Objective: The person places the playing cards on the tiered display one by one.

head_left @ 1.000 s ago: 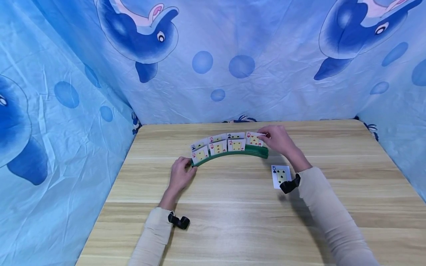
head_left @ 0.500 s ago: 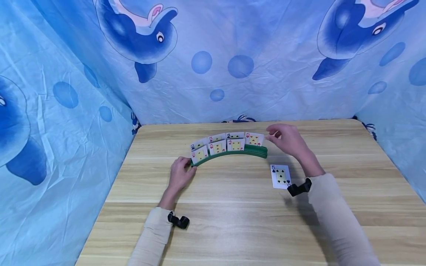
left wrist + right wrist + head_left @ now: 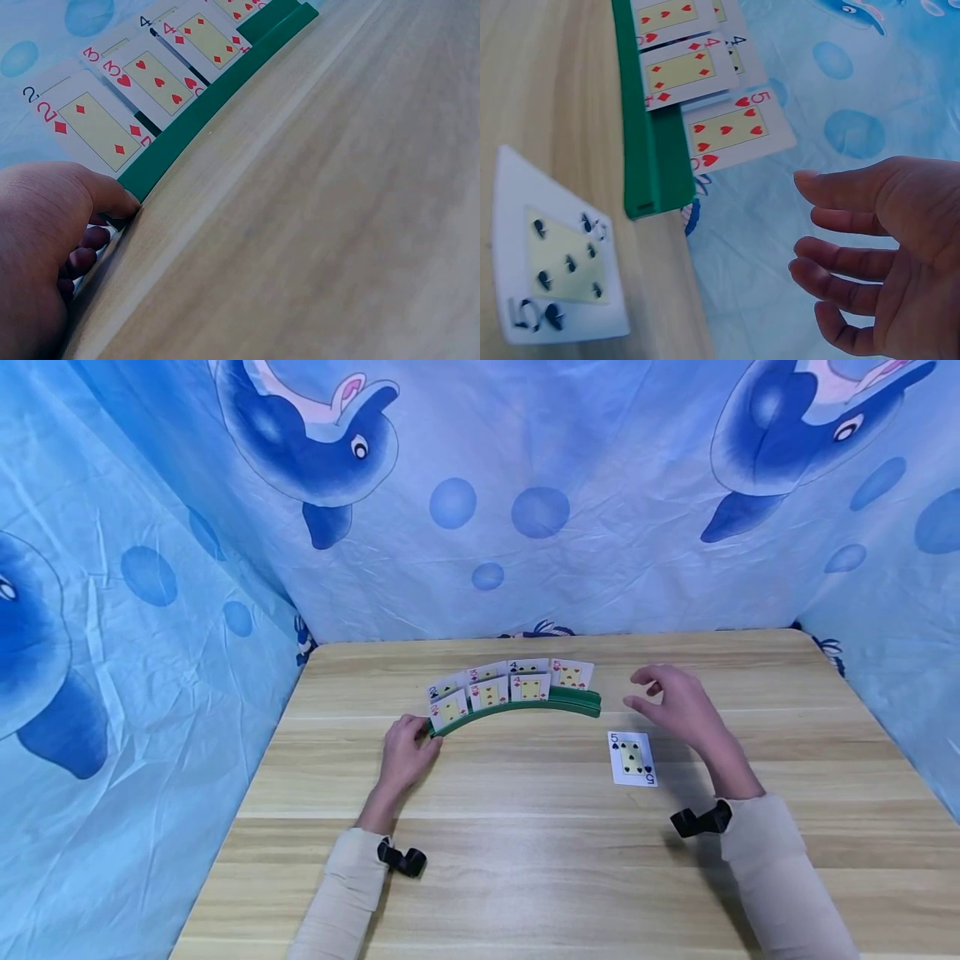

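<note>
A curved green card holder (image 3: 573, 698) stands on the table with two rows of playing cards in it. The front row has the two of diamonds (image 3: 450, 710), a red three (image 3: 489, 692) and the four of diamonds (image 3: 530, 687). At the right end of the back row stands the five of hearts (image 3: 731, 131). My left hand (image 3: 405, 756) grips the holder's left end between thumb and fingers. Right of the holder, my right hand (image 3: 678, 706) is in the air with loosely bent fingers and holds nothing. Below it the five of spades (image 3: 632, 759) lies face up.
The wooden table (image 3: 510, 860) reaches back to a blue curtain (image 3: 637, 577) printed with dolphins. Each sleeve has a black wrist camera (image 3: 701, 821) strapped on.
My right hand has let go of the five of hearts, which stays in the holder, and has moved away to the right. My left hand has kept its place.
</note>
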Available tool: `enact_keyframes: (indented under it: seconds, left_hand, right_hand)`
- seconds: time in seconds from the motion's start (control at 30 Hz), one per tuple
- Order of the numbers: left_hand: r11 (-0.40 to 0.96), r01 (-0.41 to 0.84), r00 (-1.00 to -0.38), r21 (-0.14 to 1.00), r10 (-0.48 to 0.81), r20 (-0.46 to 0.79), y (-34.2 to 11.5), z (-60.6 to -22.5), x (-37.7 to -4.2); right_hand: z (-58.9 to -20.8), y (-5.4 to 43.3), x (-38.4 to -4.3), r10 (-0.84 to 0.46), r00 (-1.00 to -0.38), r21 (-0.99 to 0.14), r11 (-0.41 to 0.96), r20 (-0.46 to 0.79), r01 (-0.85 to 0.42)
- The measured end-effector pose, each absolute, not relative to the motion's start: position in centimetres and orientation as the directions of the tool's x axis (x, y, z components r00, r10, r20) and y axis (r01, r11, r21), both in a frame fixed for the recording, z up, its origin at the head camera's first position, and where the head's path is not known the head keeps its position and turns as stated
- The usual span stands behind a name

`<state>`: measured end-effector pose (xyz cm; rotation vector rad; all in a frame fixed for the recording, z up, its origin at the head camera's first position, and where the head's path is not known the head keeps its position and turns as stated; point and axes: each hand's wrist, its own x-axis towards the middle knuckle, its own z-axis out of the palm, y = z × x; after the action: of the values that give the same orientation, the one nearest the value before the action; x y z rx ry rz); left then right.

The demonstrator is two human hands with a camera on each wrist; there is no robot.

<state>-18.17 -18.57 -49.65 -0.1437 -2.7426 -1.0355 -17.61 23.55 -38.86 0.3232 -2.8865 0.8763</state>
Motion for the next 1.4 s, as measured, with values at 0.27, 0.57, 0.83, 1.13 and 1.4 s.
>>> enact_keyframes:
  seconds: [0.27, 0.57, 0.83, 1.13, 1.4]
  left_hand:
    - [0.749, 0.172, -0.97, 0.64, 0.016, 0.242, -18.6, -49.6, -18.1]
    - [0.747, 0.179, -0.969, 0.64, 0.021, 0.246, -18.6, -49.6, -18.1]
    - [0.745, 0.177, -0.969, 0.643, 0.019, 0.245, -18.6, -49.6, -18.1]
    - [0.742, 0.175, -0.971, 0.647, 0.021, 0.238, -18.6, -49.6, -18.0]
    - [0.747, 0.177, -0.969, 0.64, 0.021, 0.244, -18.5, -49.7, -18.1]
  right_hand:
    - [-41.0, 24.2, -16.5, -0.184, -0.982, -0.538, 0.825, 0.035, -0.174]
    - [-43.8, 24.2, -15.1, -0.213, -0.977, -0.522, 0.834, -0.012, -0.176]
    - [-45.3, 24.3, -14.3, -0.219, -0.976, -0.492, 0.85, -0.004, -0.188]
    - [-46.5, 24.2, -13.6, -0.175, -0.984, -0.469, 0.871, -0.017, -0.147]
    - [-46.8, 23.7, -13.3, -0.15, -0.988, -0.424, 0.897, -0.029, -0.123]
